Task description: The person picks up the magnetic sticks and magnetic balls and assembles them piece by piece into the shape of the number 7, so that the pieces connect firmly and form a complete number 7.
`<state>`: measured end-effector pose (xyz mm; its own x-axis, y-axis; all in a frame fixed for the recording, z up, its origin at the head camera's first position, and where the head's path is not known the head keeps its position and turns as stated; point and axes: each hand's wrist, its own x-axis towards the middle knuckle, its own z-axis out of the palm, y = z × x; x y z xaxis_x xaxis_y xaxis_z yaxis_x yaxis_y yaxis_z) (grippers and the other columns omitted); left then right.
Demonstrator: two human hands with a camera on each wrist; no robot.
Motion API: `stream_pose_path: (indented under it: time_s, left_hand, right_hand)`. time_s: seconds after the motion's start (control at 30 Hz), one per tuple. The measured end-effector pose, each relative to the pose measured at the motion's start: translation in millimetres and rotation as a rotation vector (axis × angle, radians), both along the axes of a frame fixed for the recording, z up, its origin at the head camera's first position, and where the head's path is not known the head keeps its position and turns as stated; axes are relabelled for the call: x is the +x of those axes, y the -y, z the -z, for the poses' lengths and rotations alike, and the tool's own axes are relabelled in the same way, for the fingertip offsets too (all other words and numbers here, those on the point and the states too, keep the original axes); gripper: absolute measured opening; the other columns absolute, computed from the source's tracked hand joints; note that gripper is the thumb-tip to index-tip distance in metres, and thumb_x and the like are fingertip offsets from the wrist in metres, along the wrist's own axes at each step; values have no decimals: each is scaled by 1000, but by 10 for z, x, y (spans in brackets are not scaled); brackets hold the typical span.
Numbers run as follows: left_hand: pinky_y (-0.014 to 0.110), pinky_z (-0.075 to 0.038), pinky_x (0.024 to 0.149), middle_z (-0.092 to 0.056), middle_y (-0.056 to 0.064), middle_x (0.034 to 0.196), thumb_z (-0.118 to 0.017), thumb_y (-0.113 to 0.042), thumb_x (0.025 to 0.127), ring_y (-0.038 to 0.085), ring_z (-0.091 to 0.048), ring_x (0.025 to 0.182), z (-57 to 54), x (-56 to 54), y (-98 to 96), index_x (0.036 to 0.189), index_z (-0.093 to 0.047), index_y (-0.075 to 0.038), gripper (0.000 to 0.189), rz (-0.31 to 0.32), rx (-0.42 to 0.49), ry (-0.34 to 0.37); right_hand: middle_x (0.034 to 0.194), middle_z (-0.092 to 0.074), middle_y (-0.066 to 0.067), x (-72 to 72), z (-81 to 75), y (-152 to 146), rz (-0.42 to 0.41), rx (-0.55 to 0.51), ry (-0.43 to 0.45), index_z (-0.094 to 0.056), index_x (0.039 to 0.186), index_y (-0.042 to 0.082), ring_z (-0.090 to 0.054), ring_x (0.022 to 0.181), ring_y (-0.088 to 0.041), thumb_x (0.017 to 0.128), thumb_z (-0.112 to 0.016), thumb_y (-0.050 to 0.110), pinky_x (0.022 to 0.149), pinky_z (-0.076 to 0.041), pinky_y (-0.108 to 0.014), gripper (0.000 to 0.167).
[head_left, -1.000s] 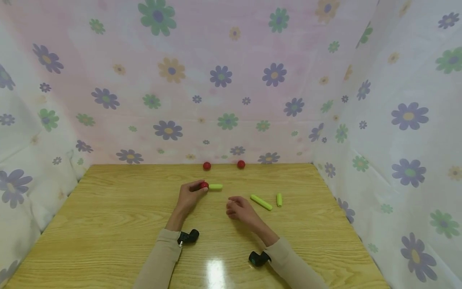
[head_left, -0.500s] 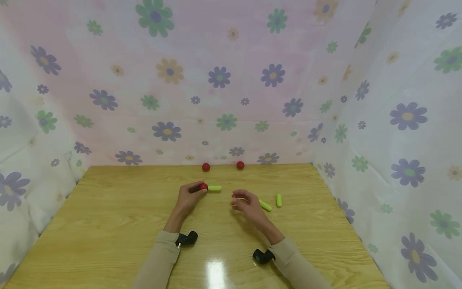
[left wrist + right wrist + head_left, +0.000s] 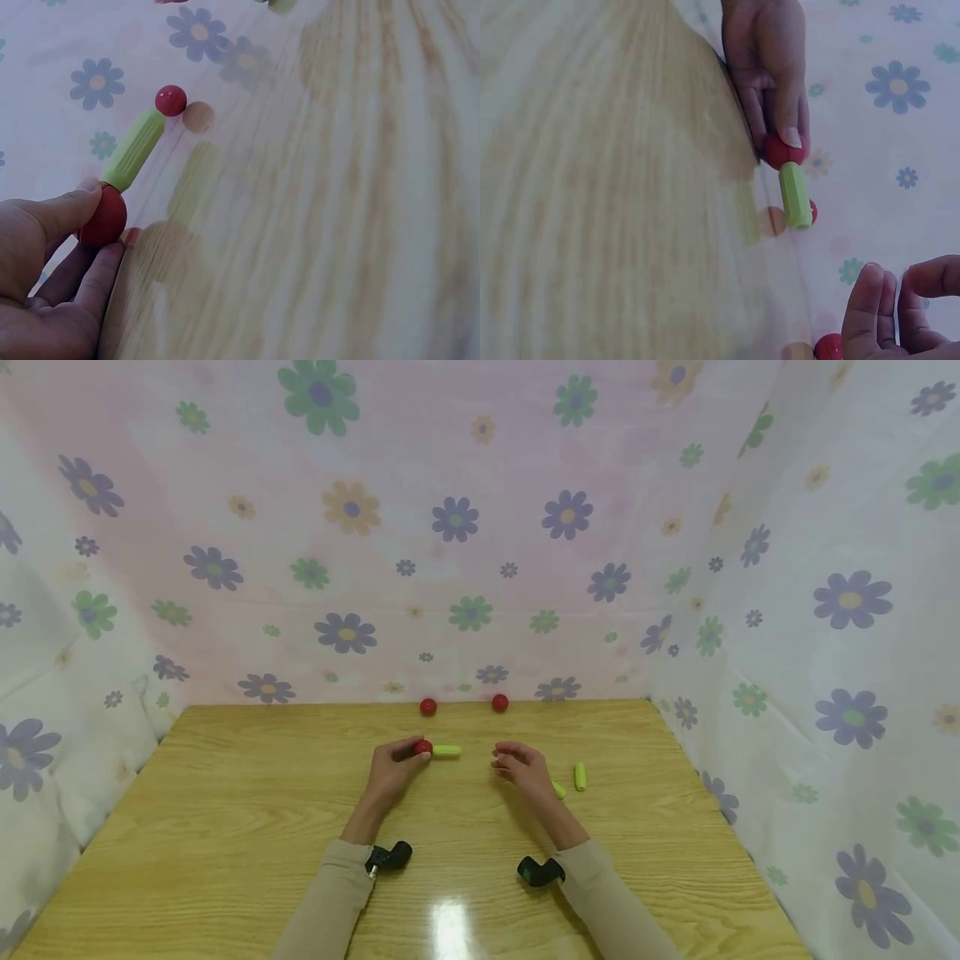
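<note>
My left hand (image 3: 392, 770) pinches a red ball (image 3: 423, 748) between thumb and fingers, left of the table's middle. A short light-green ribbed stick (image 3: 447, 751) extends rightward from this ball, its far end free. The left wrist view shows the thumb over the ball (image 3: 105, 217), right where the stick (image 3: 135, 151) meets it. To the right, my right hand (image 3: 528, 774) hovers over the table with fingers loosely bent and nothing in them. Beneath it lies a longer green stick (image 3: 558, 790), mostly hidden by that hand. Another short green stick (image 3: 580, 777) lies just beyond.
Two more red balls, a left one (image 3: 428, 707) and a right one (image 3: 499, 702), sit along the back edge of the glossy wooden table (image 3: 247, 793). Flower-patterned cloth (image 3: 405, 602) hangs behind the table and along both sides.
My right hand has moved right and a little farther from me, now covering most of the longer stick. The left hand keeps its hold on the ball, almost still.
</note>
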<state>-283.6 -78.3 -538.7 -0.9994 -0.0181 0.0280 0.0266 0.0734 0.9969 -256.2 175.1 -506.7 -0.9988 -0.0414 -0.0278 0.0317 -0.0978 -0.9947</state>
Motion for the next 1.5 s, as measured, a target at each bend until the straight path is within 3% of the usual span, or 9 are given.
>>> stream_pose_path:
  time_s: [0.2, 0.4, 0.6, 0.77, 1.03, 1.23, 1.4, 1.5]
  left_hand:
    - [23, -53, 86, -68, 21, 126, -78, -6, 89, 27, -63, 115, -1, -7, -10, 129, -69, 2, 42, -14, -5, -14]
    - [26, -52, 90, -68, 22, 128, -78, -6, 89, 31, -62, 119, 8, -19, -5, 129, -69, 1, 41, -9, -1, -6]
    - [28, -52, 91, -67, 22, 129, -78, -6, 90, 31, -62, 121, 15, -18, -2, 130, -69, 0, 41, -7, -8, -9]
    - [32, -52, 94, -67, 21, 129, -78, -6, 90, 32, -62, 121, 5, -16, -1, 130, -69, 0, 42, -3, -11, -4]
    - [28, -52, 91, -66, 26, 129, -76, -5, 91, 36, -62, 120, -39, 14, -11, 130, -67, 5, 42, -4, -24, -23]
    - [27, -52, 90, -67, 23, 128, -78, -8, 90, 31, -62, 118, 7, -23, 15, 129, -69, 0, 42, -9, -12, -8]
    - [20, -52, 84, -68, 22, 126, -79, -6, 89, 30, -63, 116, 0, -19, 12, 128, -70, 0, 41, -13, 12, -8]
    - [18, -51, 82, -68, 23, 126, -79, -4, 88, 32, -63, 117, -7, -12, -2, 129, -69, 2, 42, -13, 19, -13]
  right_hand:
    - [120, -61, -26, -103, -89, -20, 26, 5, 5, -52, 132, -18, -64, 90, -10, 102, -51, -5, 82, -57, -21, 33]
    - [123, -58, -30, -219, -119, -61, 56, 16, 3, -52, 132, -17, -65, 91, -10, 102, -51, -5, 82, -56, -20, 32]
    - [131, -53, -33, -360, -133, -138, 51, 59, 0, -53, 134, -14, -64, 107, -26, 103, -52, -3, 85, -56, -19, 33]
    - [134, -52, -33, -481, -147, -203, 41, 113, 13, -53, 135, -13, -57, 122, -41, 104, -53, -1, 96, -55, -28, 33]
    - [133, -53, -29, -663, -197, -254, 56, 147, 41, -50, 137, -15, -60, 111, -26, 104, -53, 0, 109, -47, -46, 36]
    - [132, -53, -30, -780, -210, -273, 53, 136, 27, -49, 138, -16, -61, 107, -25, 103, -53, -2, 102, -53, -38, 38]
    - [137, -49, -34, -838, -183, -278, 39, 148, 45, -46, 141, -17, -54, 123, -44, 103, -53, -1, 108, -47, -48, 41]
    - [135, -49, -33, -853, -166, -287, 15, 180, 49, -41, 143, -18, -51, 126, -47, 104, -52, 0, 111, -45, -50, 44]
